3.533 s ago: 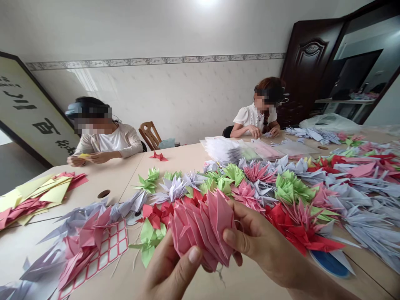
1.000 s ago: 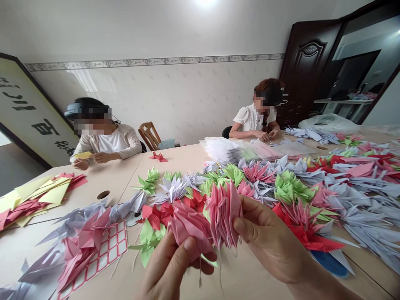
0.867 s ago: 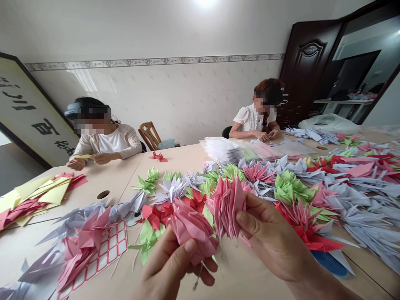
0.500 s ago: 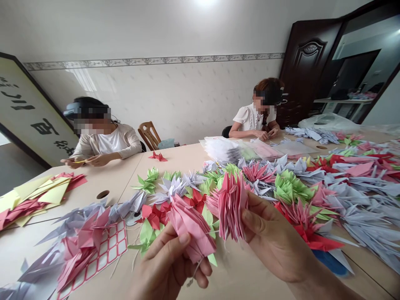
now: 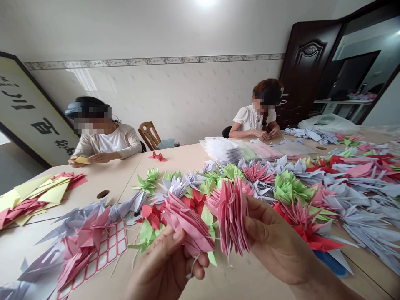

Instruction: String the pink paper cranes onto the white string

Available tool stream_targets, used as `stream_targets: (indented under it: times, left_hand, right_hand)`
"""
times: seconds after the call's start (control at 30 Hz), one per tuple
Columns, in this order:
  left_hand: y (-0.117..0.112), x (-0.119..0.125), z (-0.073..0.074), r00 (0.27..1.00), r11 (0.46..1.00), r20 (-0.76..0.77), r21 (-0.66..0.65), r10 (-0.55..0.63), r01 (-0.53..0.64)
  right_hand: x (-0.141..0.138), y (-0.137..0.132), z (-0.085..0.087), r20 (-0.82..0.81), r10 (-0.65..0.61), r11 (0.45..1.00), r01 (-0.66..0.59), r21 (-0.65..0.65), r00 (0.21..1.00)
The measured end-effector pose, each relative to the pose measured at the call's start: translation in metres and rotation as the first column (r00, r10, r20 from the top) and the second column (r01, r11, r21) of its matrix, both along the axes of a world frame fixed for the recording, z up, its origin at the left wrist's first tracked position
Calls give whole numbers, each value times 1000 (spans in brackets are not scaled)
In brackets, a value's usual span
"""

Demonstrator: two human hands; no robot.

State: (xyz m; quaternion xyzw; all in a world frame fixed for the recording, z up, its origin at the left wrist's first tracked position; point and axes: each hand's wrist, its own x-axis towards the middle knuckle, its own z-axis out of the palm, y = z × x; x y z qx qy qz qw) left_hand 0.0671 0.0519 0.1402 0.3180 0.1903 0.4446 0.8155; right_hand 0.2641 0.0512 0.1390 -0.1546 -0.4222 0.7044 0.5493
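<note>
Between thumb and fingers, my left hand (image 5: 170,258) grips a stack of folded pink paper cranes (image 5: 189,225), tilted down to the right. A thin white string (image 5: 193,266) hangs from the stack's lower end by my fingertips. Opposite it, my right hand (image 5: 275,241) holds a second stack of pink paper cranes (image 5: 233,218) nearly upright by its right side. A narrow gap separates the two stacks. Behind them lie red folded cranes (image 5: 195,202) and green ones (image 5: 208,218), partly covered by my hands and the stacks.
Piles of pale blue cranes (image 5: 368,216) and green cranes (image 5: 292,187) cover the table's right. At left are yellow paper sheets (image 5: 56,191) and a red-grid label sheet (image 5: 106,246). Two people sit across the table, one holding yellow paper (image 5: 82,160). Plastic bags (image 5: 221,149) lie near the middle.
My left hand's stack has shifted slightly left, and the right stack has dropped a little, widening the gap. The person at left has drawn the yellow paper closer between both hands.
</note>
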Motion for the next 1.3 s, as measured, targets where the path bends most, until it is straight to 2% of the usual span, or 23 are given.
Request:
stream_targets:
  times: [0.17,0.4,0.63,1.0,1.3]
  left_hand:
    - [-1,1,1,1000,1000,-19,-11,5,-5]
    - [-3,6,-4,983,991,-130,34,129,-126]
    - [-5,9,-3,985,996,-151,23,86,-83]
    - [-7,8,0,992,998,-116,19,53,-51]
    - [-6,6,-3,981,990,-145,-43,127,-135]
  right_hand:
    - [1,-1,0,2,6,1000,-6,8,1000]
    - [3,-3,-4,40,26,991,-31,129,999]
    - [6,-10,-4,132,45,964,-78,253,990]
    - [8,-10,-2,319,31,958,-119,262,947]
    - [11,-13,3,337,2,969,-85,233,942]
